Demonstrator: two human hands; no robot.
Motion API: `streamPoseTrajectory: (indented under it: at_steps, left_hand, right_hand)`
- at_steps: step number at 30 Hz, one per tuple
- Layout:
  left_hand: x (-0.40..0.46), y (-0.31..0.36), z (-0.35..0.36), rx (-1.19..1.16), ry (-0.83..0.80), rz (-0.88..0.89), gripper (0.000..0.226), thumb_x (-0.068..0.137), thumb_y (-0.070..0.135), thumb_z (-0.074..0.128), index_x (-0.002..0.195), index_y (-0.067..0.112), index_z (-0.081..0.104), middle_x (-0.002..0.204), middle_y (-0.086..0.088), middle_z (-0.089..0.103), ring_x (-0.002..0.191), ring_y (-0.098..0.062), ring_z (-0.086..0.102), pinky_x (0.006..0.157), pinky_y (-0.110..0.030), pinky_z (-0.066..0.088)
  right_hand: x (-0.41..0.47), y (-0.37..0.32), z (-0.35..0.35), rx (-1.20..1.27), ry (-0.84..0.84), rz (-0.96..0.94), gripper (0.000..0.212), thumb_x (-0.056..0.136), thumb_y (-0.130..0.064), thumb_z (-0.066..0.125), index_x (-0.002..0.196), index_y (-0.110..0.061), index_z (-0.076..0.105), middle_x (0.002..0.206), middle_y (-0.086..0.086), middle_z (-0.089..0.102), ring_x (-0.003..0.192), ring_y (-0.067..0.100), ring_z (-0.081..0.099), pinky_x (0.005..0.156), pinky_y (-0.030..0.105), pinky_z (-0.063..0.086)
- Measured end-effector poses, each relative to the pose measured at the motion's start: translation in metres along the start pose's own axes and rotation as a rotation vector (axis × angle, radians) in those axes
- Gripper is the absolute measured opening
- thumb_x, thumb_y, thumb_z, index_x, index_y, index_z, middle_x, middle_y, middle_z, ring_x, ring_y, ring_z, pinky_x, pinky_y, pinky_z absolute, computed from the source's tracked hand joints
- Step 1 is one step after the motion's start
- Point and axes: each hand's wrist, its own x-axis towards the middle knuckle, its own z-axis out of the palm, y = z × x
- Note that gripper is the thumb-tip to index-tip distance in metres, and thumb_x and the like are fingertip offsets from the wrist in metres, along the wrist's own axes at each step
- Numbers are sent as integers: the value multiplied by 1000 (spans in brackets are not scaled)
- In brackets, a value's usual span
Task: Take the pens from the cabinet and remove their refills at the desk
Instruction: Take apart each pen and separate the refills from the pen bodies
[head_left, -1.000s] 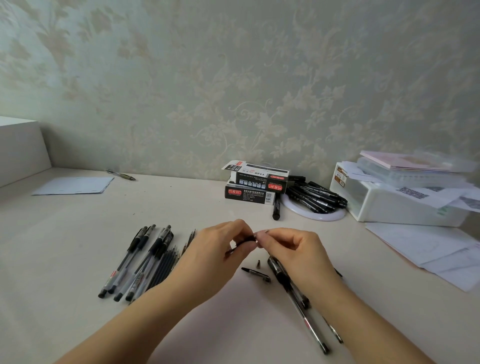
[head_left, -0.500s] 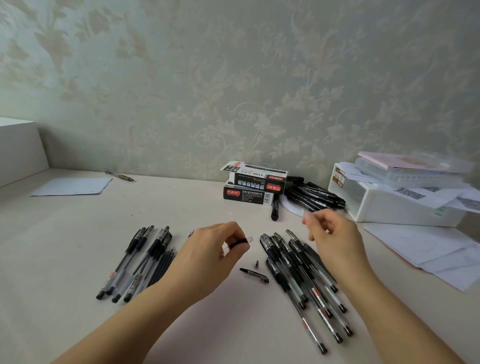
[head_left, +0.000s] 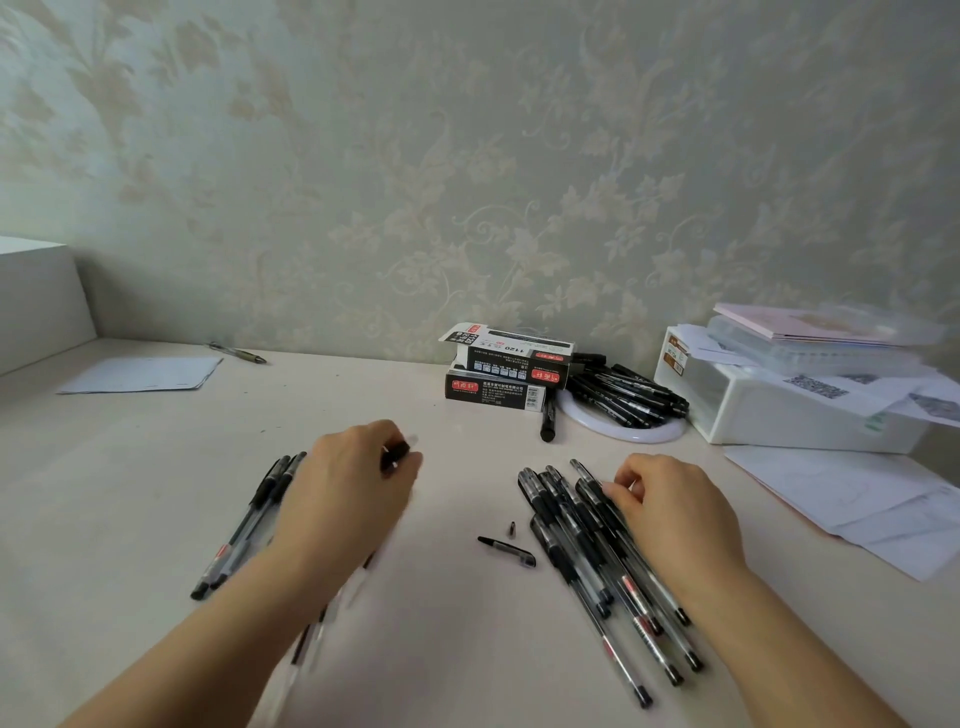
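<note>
Pale cream table (head_left: 457, 649), smooth and matte, running back to a wall with greenish leafy wallpaper (head_left: 519, 182).

Nearest the front edge, both forearms come in from the bottom. Right hand (head_left: 675, 512) sits on a fanned bunch of clear-barrel pens (head_left: 587, 551) with black rubber sleeves and black caps, right of center; its fingers are curled loosely on the pens' upper ends, and I can't tell if the grip has actually closed round one. Left hand (head_left: 353, 493) is motion-blurred, but its grip is pinched on a pen part (head_left: 397, 451), dark with a pale tip poking past the fingers. That arm covers most of a second pile of pens (head_left: 249, 519) toward the left side, along with some thin dark sticks that look like refills, too smeared to be sure.

Between the hands lie a loose black pen cap (head_left: 508, 551) and a tiny dark tip piece (head_left: 511, 529) just beside it.

Further back, in the middle near the wall edge, two black cardboard pen boxes (head_left: 506, 371) with red labels are stacked, the top one's flap open. One black marker (head_left: 548, 423) lies in front of them. Next to it, a heap of black pens (head_left: 626, 395) rests on a white ring (head_left: 649, 428).

Back right corner: a white plastic box (head_left: 769, 410) with papers, a clear case and a pink booklet on top, with loose sheets (head_left: 857, 499) spread in front. Back left: a pale sheet of paper (head_left: 140, 374), a lone pen (head_left: 239, 353) by the wall, and a white block (head_left: 36, 301) at the left edge.
</note>
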Motion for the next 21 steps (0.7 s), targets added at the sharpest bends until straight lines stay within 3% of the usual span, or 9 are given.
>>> streamPoseTrajectory:
  at_steps: [5, 11, 19, 21]
  left_hand:
    - [2, -14, -12, 181, -177, -108, 28, 85, 37, 60, 76, 11, 60, 69, -2, 61, 71, -26, 59, 60, -30, 46]
    - [-6, -6, -8, 188, -276, -69, 24, 79, 37, 65, 74, 14, 60, 69, 3, 58, 71, -18, 55, 62, -30, 47]
    - [-6, -4, 0, 259, -302, -91, 8, 80, 23, 56, 79, 15, 57, 81, 0, 60, 79, -22, 57, 62, -29, 45]
    - [-8, 0, 0, 227, -285, -85, 8, 79, 26, 59, 74, 20, 55, 77, 3, 60, 77, -20, 58, 62, -29, 46]
  right_hand:
    - [-1, -1, 1, 9, 6, -23, 17, 95, -37, 60, 91, -22, 68, 87, -5, 66, 76, 16, 61, 63, 30, 53]
    - [-8, -20, 3, 164, 93, -186, 16, 94, -37, 60, 86, -25, 68, 86, -9, 62, 78, 12, 59, 69, 35, 53]
    - [-18, -37, 11, 303, 139, -370, 12, 89, -27, 66, 78, -26, 67, 72, -16, 58, 67, 2, 54, 57, 12, 40]
    - [-19, -40, 12, 369, 121, -375, 13, 89, -23, 68, 76, -24, 67, 69, -14, 60, 66, 4, 54, 57, 14, 41]
